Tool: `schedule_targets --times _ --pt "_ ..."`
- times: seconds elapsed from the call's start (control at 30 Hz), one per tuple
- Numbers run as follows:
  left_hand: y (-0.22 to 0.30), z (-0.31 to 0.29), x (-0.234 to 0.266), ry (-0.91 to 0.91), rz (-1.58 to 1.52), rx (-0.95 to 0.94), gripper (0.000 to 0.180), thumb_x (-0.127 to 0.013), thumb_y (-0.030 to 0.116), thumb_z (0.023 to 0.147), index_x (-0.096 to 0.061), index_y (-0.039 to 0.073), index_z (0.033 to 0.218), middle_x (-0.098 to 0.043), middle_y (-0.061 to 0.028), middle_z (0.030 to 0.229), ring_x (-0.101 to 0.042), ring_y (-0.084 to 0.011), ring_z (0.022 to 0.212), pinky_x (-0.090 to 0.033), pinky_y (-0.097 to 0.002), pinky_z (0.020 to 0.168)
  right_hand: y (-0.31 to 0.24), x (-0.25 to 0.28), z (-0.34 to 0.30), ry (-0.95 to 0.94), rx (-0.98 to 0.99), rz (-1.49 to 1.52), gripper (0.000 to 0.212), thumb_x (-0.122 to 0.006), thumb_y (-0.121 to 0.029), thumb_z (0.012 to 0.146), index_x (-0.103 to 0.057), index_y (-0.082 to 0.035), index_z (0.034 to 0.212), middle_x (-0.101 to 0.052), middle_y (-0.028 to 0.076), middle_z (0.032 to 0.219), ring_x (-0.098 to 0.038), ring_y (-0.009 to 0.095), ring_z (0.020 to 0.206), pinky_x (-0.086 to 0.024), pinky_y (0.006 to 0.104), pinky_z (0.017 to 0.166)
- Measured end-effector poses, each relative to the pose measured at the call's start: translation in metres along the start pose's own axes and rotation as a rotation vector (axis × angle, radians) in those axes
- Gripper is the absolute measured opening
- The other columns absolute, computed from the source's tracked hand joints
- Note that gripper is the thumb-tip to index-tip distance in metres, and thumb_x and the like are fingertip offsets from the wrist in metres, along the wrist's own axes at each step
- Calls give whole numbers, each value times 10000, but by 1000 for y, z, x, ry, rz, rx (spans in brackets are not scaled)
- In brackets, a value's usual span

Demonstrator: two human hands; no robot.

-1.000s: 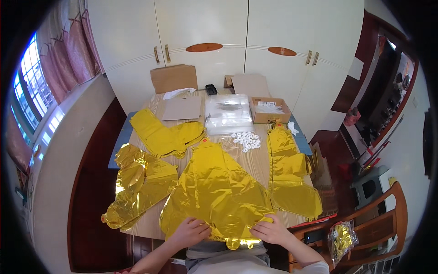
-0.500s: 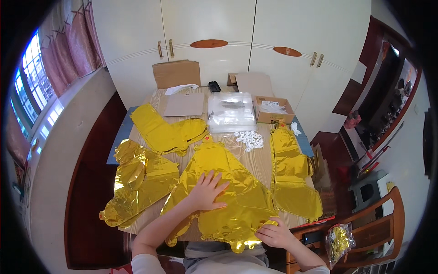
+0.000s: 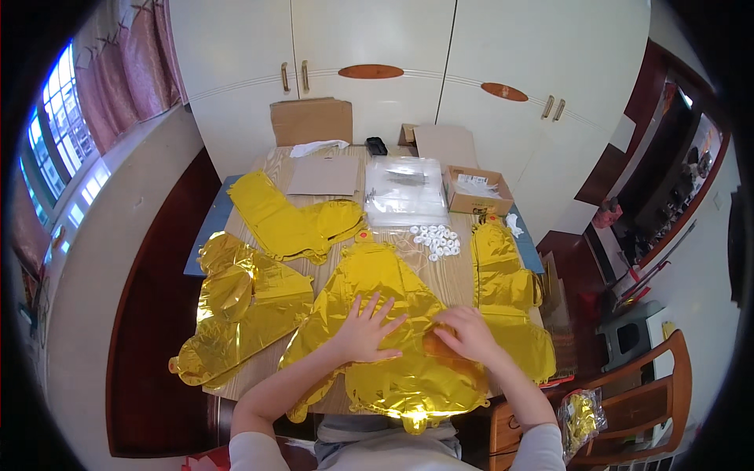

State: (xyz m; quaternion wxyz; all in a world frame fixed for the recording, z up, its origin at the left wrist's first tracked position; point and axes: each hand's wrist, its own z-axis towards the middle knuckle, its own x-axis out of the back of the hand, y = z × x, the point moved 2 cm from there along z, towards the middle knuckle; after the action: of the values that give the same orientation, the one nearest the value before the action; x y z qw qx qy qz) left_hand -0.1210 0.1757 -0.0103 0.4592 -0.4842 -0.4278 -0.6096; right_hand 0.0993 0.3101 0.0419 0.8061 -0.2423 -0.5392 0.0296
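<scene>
In front of me a large flat gold foil balloon (image 3: 393,294) covers the near middle of the table, its lower edge at the table's front. My left hand (image 3: 365,330) lies on its middle, open with fingers spread. On its right part rests my right hand (image 3: 465,334), fingers slightly bent and pointing left, the thumb apart. No grip on the foil shows there. Other flat gold foil balloons lie around it: a crumpled, shiny one (image 3: 247,310) at the left, another (image 3: 287,216) at the far left, and one (image 3: 506,275) along the right edge.
Beyond the balloons lie a stack of clear plastic bags (image 3: 404,192), a pile of small white rings (image 3: 436,241) and an open cardboard box (image 3: 477,188). Cardboard sheets (image 3: 322,176) lie further left. A wooden chair (image 3: 671,385) stands at the right, with a bagged gold item (image 3: 581,416) by it.
My right hand has moved up from the balloon's lower right edge onto its right part. My left hand stays on the middle. The view has shifted slightly.
</scene>
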Motion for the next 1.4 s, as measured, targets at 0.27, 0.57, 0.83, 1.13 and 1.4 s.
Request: schedule_targets --times 0.27,0.57,0.83,1.13,1.4 --pt "-2 -8 4 1 -4 15 864 -467 776 802 -373 248 1480 -315 -187 1521 -255 -472 1395 -152 -744 1043 22 -33 76 -166 -203 -177 592 -689 -452 835 -538 -83 1273 -556 142 1214 -519 326 1160 -399 460 970" --pt "-3 -6 4 -1 -25 15 874 -464 796 785 -413 242 1459 -309 -179 1528 -225 -458 1412 -144 -754 1037 33 -42 105 -395 -376 -267 612 -767 -502 737 -599 -75 1141 -536 144 1212 -473 322 1212 -380 497 993" --pt "-3 -5 5 -7 -15 4 884 -472 789 785 -409 221 1461 -323 -187 1520 -227 -459 1411 -147 -753 1037 47 -39 107 -525 -342 -167 632 -714 -572 763 -668 1 1025 -648 174 1050 -607 341 994 -480 420 875" --pt "-2 -3 6 11 -31 20 999 -476 788 780 -374 64 1461 -327 -176 1523 -214 -428 1424 -125 -741 1052 33 -23 49 -552 -1 314 559 -691 -417 802 -604 37 1117 -615 216 1058 -578 338 940 -456 414 861" --pt "-5 -5 1 11 -8 16 1008 -469 795 775 -499 -50 1324 -414 -216 1447 -241 -438 1408 -140 -751 1034 6 -51 31 -211 226 -1 444 -584 -146 892 -528 6 1305 -514 175 1368 -466 331 1285 -370 421 1073"
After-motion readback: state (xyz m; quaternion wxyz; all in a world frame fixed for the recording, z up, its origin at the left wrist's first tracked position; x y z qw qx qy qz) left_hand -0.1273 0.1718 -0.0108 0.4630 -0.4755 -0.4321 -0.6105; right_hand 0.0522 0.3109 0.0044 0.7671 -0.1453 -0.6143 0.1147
